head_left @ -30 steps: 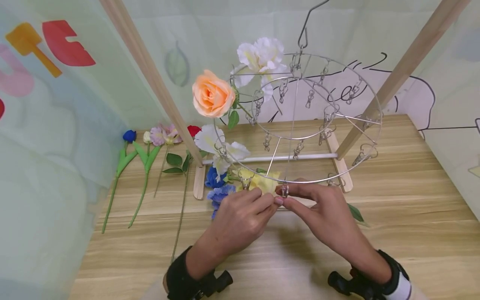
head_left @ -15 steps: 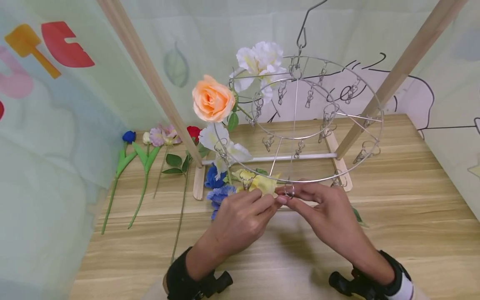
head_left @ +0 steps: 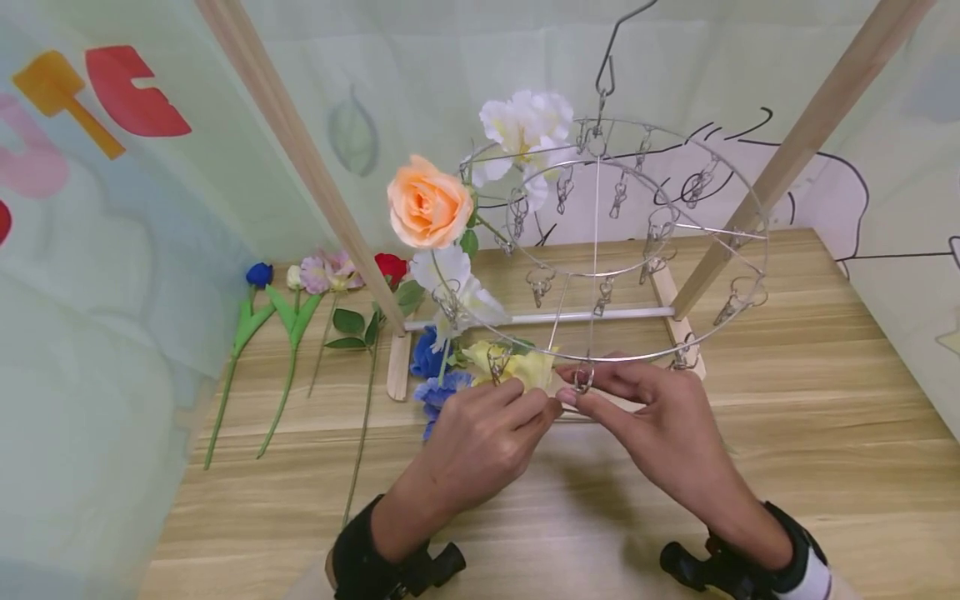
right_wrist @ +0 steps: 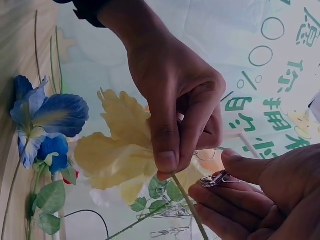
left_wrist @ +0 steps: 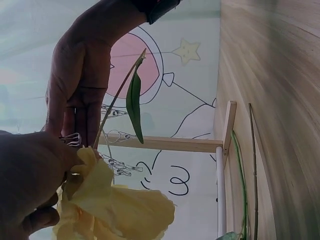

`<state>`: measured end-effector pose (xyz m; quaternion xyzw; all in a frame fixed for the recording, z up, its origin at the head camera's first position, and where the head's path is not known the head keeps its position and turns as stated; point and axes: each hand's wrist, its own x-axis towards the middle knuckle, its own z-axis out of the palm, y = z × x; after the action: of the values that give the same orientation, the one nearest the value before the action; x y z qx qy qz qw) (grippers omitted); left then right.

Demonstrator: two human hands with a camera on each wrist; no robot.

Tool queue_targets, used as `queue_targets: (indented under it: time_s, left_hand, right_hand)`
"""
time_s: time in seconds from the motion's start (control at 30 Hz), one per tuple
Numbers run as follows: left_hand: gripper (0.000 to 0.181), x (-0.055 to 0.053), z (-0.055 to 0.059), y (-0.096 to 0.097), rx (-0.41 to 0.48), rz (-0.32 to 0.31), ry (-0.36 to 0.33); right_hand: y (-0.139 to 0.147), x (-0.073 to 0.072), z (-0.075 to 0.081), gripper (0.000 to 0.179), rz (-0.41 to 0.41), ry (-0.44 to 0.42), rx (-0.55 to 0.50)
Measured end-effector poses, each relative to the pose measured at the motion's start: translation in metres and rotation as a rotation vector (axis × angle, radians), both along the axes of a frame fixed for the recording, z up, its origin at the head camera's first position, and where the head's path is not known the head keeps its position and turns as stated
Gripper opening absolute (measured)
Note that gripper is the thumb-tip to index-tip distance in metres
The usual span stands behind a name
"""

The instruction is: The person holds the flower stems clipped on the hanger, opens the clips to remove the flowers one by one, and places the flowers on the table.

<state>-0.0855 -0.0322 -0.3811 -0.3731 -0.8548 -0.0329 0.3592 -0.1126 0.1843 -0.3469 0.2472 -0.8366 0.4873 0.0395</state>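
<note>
My left hand [head_left: 487,429] pinches a yellow artificial flower [head_left: 528,367] just under its bloom. In the right wrist view, its green stem [right_wrist: 190,205] slants down past my left fingertips. My right hand [head_left: 667,425] pinches a metal wire clip [head_left: 583,379] between thumb and fingers, at the near edge of a round wire hanger [head_left: 600,359]. The clip [right_wrist: 217,179] lies close beside the stem in that view. Yellow petals [left_wrist: 130,210] cover part of the left wrist view, where a long leaf [left_wrist: 134,107] sits along the stem.
A peach rose [head_left: 429,202] and white flowers [head_left: 525,125] hang at the hanger's left. Wooden posts [head_left: 315,175] frame it. Blue flowers [head_left: 438,392] lie below; a blue tulip [head_left: 259,275], a white tulip [head_left: 294,277], pink blooms [head_left: 330,271] and a red rose [head_left: 390,268] lie left.
The hanger has turned slightly, its near edge moving right, along with the clip and the lower white flower. My right hand has shifted a little right; the left hand stays almost in place.
</note>
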Motion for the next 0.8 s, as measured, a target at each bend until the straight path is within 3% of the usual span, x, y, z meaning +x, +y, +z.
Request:
queue_targets:
  time_s: [0.27, 0.6, 0.8]
  left_hand:
    - [0.025, 0.003, 0.001, -0.002, 0.004, 0.009, -0.007]
    - [0.013, 0.012, 0.0, -0.007, 0.068, 0.012, -0.075]
    - [0.011, 0.017, -0.004, -0.01, 0.097, 0.01, -0.103]
  right_hand:
    - [0.0, -0.001, 0.001, 0.022, -0.028, 0.064, 0.072]
    - [0.0, -0.001, 0.003, 0.024, -0.042, 0.032, 0.103]
    - [0.001, -0.001, 0.002, 0.024, -0.048, 0.073, 0.116]
